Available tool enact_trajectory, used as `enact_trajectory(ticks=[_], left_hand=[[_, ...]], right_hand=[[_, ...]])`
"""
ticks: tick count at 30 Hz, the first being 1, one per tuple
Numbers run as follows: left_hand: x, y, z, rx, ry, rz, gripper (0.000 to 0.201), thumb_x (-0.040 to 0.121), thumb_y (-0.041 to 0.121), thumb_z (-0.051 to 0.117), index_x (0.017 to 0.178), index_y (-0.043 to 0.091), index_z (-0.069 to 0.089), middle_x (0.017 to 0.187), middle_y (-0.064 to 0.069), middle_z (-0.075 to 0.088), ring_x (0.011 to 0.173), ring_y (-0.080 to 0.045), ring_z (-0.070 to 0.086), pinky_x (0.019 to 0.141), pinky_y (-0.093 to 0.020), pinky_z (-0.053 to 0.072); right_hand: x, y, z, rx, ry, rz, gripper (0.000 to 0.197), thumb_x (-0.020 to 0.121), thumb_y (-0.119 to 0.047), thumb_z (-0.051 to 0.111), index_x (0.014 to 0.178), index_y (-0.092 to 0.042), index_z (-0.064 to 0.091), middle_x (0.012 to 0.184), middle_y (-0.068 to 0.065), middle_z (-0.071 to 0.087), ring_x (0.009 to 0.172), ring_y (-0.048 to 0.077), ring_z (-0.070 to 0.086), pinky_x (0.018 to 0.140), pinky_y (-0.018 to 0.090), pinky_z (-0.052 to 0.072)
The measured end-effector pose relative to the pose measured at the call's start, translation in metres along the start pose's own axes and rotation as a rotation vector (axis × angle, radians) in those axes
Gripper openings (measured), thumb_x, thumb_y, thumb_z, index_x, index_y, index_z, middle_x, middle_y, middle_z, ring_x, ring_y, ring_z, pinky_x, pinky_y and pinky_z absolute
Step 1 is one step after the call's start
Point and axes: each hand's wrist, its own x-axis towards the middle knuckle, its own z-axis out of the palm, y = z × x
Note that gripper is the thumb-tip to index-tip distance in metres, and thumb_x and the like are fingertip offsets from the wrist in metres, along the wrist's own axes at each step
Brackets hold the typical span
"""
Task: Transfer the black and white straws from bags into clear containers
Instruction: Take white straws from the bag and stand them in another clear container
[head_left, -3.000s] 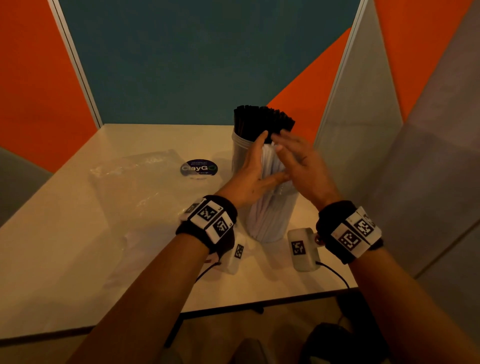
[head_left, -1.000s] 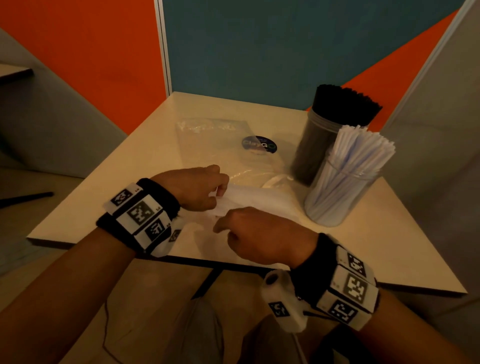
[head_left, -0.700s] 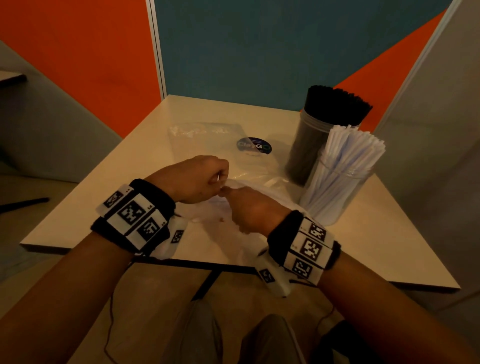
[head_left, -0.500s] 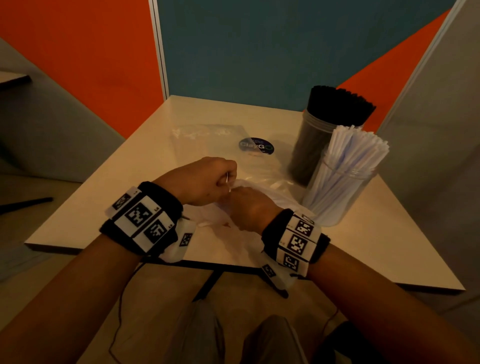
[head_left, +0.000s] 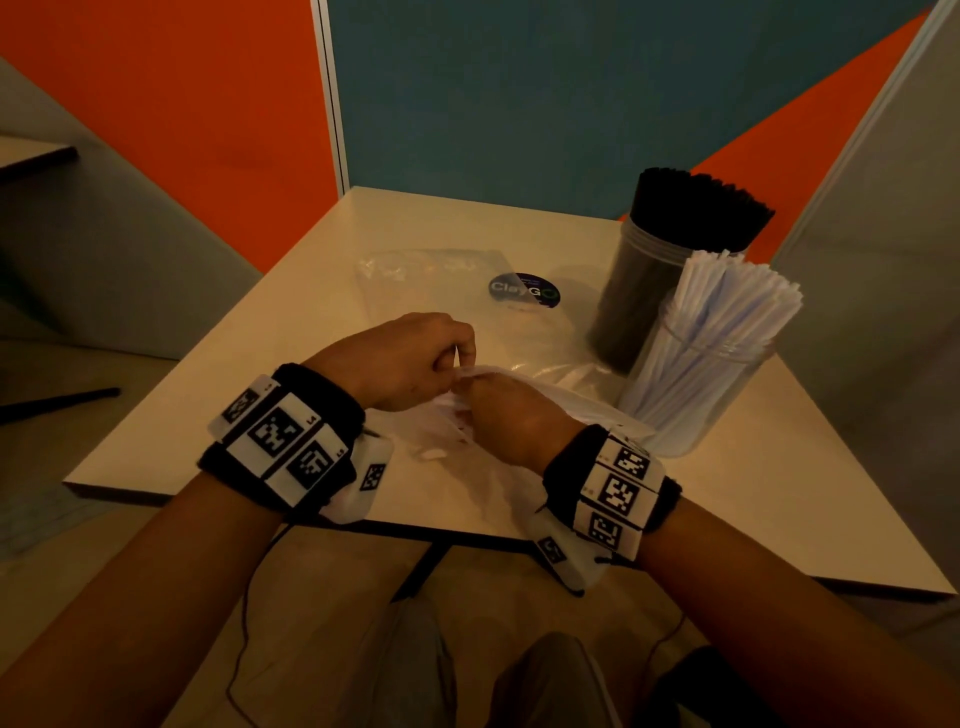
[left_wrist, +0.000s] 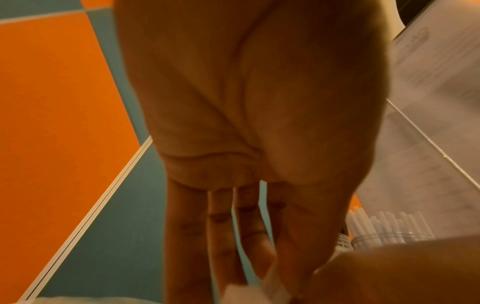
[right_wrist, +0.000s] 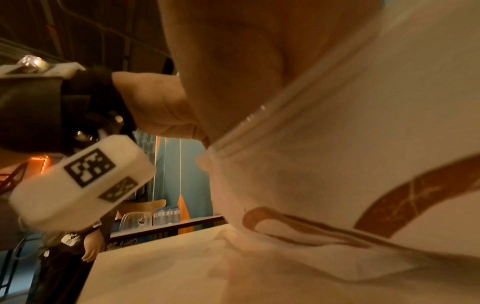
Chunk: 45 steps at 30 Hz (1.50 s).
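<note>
Head view: left hand (head_left: 410, 358) and right hand (head_left: 511, 415) are both pinching the plastic bag (head_left: 566, 395) with curled fingers near the counter's (head_left: 779, 493) front edge.

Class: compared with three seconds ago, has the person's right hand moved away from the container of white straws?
Yes. The right hand has left the white-straw container and now pinches the empty bag nearer the table's front edge.

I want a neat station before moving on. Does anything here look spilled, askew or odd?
Nothing is spilled. The white straws splay and lean unevenly in their clear round container, unlike the tightly packed black straws behind. A crumpled clear plastic bag lies under both hands, left hand and right hand pinching it.
</note>
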Motion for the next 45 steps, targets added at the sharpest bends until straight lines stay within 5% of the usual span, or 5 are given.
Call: enact_trajectory(ticks=[13, 20, 29, 37, 45], left_hand=[[0.004, -0.005, 0.002, 0.037, 0.020, -0.040, 0.017, 0.088, 0.008, 0.057, 0.095, 0.024, 0.057, 0.088, 0.002, 0.052, 0.078, -0.015, 0.049, 0.073, -0.033, 0.045], [0.004, -0.015, 0.000, 0.122, -0.021, -0.146, 0.015, 0.089, 0.013, 0.056, 0.101, 0.022, 0.057, 0.092, 0.002, 0.051, 0.083, -0.018, 0.050, 0.075, -0.036, 0.046], [0.020, 0.030, -0.026, 0.086, -0.017, -0.010, 0.033, 0.086, 0.045, 0.059, 0.112, 0.025, 0.058, 0.109, 0.004, 0.052, 0.101, -0.012, 0.051, 0.081, -0.024, 0.041], [0.079, 0.107, 0.009, -0.062, 0.161, 0.430, 0.036, 0.093, 0.021, 0.054, 0.129, 0.019, 0.052, 0.133, 0.000, 0.048, 0.118, -0.013, 0.045, 0.101, -0.034, 0.038], [0.104, 0.115, 0.040, -0.054, 0.165, 0.442, 0.033, 0.091, 0.019, 0.054, 0.125, 0.019, 0.053, 0.128, 0.002, 0.052, 0.115, -0.018, 0.052, 0.093, -0.042, 0.046]], right_hand=[[-0.012, 0.008, -0.011, -0.021, -0.149, -0.009, 0.030, 0.097, -0.026, 0.048, 0.124, -0.014, 0.051, 0.121, 0.009, 0.059, 0.107, 0.024, 0.056, 0.089, 0.029, 0.042], [-0.035, 0.017, -0.059, 0.588, 0.178, -0.017, 0.013, 0.096, -0.011, 0.051, 0.107, -0.017, 0.053, 0.096, -0.005, 0.063, 0.087, 0.011, 0.062, 0.076, 0.010, 0.045], [-0.090, 0.058, -0.135, 1.521, 0.868, -0.352, 0.003, 0.096, -0.002, 0.043, 0.095, -0.003, 0.046, 0.071, 0.004, 0.059, 0.075, 0.025, 0.060, 0.084, 0.040, 0.054], [-0.117, 0.140, -0.159, 1.548, 1.137, -0.266, 0.015, 0.099, -0.006, 0.040, 0.086, -0.009, 0.046, 0.068, 0.000, 0.057, 0.073, 0.020, 0.062, 0.080, 0.035, 0.052], [-0.123, 0.174, -0.143, 1.300, 1.140, -0.028, 0.011, 0.097, -0.009, 0.047, 0.087, -0.013, 0.051, 0.068, -0.005, 0.061, 0.073, 0.015, 0.058, 0.078, 0.034, 0.049]])
